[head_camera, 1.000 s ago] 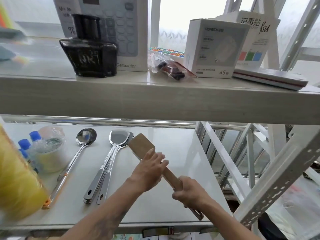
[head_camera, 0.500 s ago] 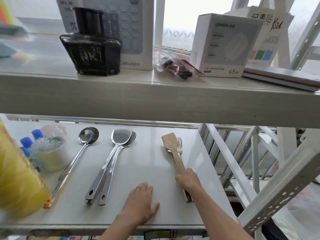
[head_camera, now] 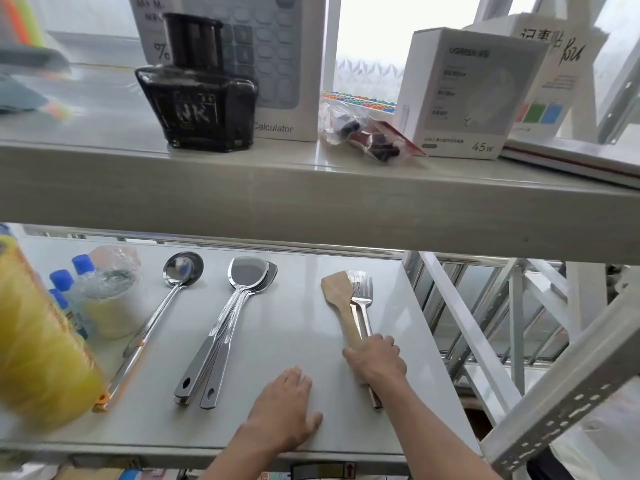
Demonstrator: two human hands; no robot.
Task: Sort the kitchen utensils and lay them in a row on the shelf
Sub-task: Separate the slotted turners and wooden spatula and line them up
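On the lower shelf [head_camera: 284, 341] lie a steel ladle [head_camera: 162, 306] with an orange handle tip, then two stacked steel turners [head_camera: 228, 317], then a wooden spatula [head_camera: 337, 299] lying side by side with a slotted steel turner [head_camera: 362, 299] on its right. My right hand [head_camera: 377, 358] is closed over the handles of that last pair, near the shelf's right side. Flat on the shelf near its front edge rests my left hand [head_camera: 284, 407], fingers spread and holding nothing.
A yellow bottle [head_camera: 38, 344], blue-capped bottles [head_camera: 67, 289] and a wrapped tub [head_camera: 110, 296] crowd the shelf's left end. The upper shelf [head_camera: 311, 202] carries an ink bottle [head_camera: 197, 98], boxes and a small bag. White rack struts [head_camera: 485, 341] stand to the right.
The wooden spatula went from both hands, held up, down onto the shelf beside the slotted turner. My left hand let go and came to rest flat near the front edge.
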